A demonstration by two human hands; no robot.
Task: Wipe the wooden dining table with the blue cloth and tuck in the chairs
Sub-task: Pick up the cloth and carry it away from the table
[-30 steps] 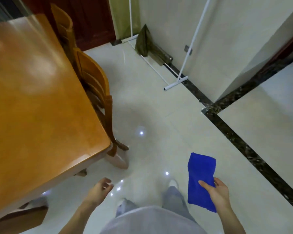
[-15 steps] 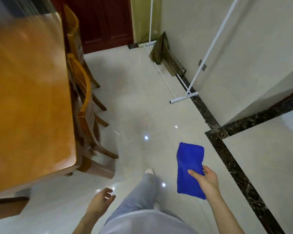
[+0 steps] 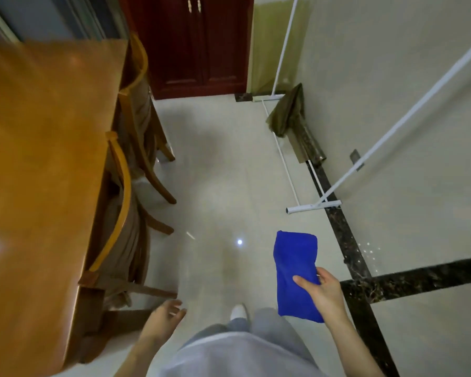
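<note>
Head view: two hands (image 3: pixel 163 319) (image 3: pixel 322 293), one blue cloth (image 3: pixel 294 257), two chairs (image 3: pixel 125 191) (image 3: pixel 144 63), one table (image 3: pixel 38 159).

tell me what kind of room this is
Probably a home dining room: a wooden dining table with chairs along its edge, a glossy tiled floor and a dark red door.

Table (image 3: pixel 38 159): cut off by left and bottom edges; top smeared, grain unreadable.
2 chairs, near chair (image 3: pixel 120 208) and far chair (image 3: pixel 139 77): seats and front legs hidden under the table; only curved backs and rear legs show.
Blue cloth (image 3: pixel 294 262): lower right part covered by right hand (image 3: pixel 321 292), whose fingers lie mostly behind the cloth.
Left hand (image 3: pixel 162 319): motion-blurred, fingers hard to separate.
White rack (image 3: pixel 313 208): poles run out past top and right edges.
Door (image 3: pixel 201 44): top cut off.
1 shoe (image 3: pixel 238 311) tip shows; the other foot is hidden by trousers (image 3: pixel 269 327).
</note>
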